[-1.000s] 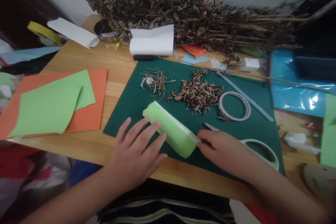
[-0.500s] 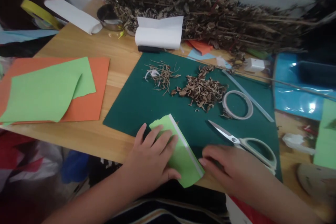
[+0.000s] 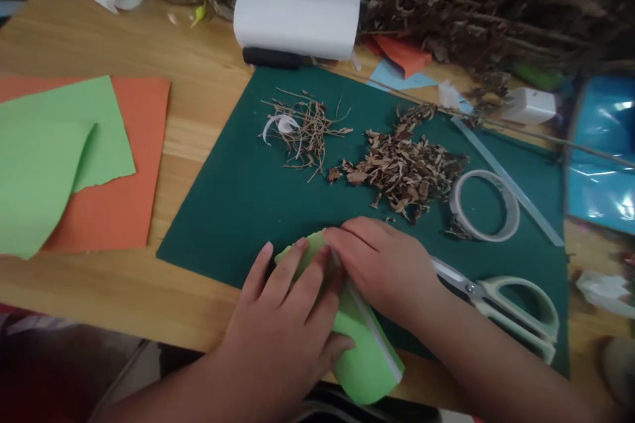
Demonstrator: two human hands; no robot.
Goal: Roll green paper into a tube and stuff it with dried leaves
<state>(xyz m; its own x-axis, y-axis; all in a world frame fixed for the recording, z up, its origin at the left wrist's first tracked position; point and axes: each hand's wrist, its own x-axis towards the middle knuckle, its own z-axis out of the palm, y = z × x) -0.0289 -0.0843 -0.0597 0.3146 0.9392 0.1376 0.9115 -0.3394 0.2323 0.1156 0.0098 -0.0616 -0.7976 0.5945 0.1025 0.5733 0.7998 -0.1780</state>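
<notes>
A green paper piece (image 3: 364, 360) with a pale strip (image 3: 374, 334) along its right edge lies at the front of the dark green sheet (image 3: 208, 211). My left hand (image 3: 292, 317) rests flat on it with the fingers spread. At the paper's upper end, my right hand (image 3: 381, 264) has its fingers closed at the top of the strip; whether they grip it is hidden. Scissors (image 3: 471, 291) lie partly under my right forearm. Crumbled dry leaves (image 3: 407, 168), thin stems (image 3: 312, 129) and a tape roll (image 3: 510, 208) are on the sheet.
Green paper (image 3: 40, 165) overlaps orange paper (image 3: 133, 192) at left. At the back are a white roll (image 3: 297, 23), a black pen-like object (image 3: 272, 57) and dried plants (image 3: 496, 6). A blue package (image 3: 602, 165) lies right.
My right hand has moved up and left from the strip's lower end to its upper end. The camera view has shifted closer, and the scissor tips are now covered.
</notes>
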